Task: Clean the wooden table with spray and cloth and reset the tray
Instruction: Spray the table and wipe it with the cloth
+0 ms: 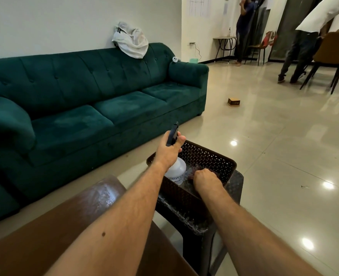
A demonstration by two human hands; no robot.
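Partly readable dark print, something like "KISSAN", runs across the translucent white spray bottle (175, 171), which stands inside the dark brown perforated plastic tray (208, 156). The left hand (169, 149) curls around the bottle's dark blue trigger head (172, 135). The right hand (205, 179) is balled up low in the tray; what it grips is unclear. The tray sits on a dark stool (235, 188) just beside the glossy brown wooden counter (103, 193).

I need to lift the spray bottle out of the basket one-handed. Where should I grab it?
Grip the spray bottle at its dark trigger head, from above: it stands upright in the basket, only the head clear of the rim. The left hand grips there.
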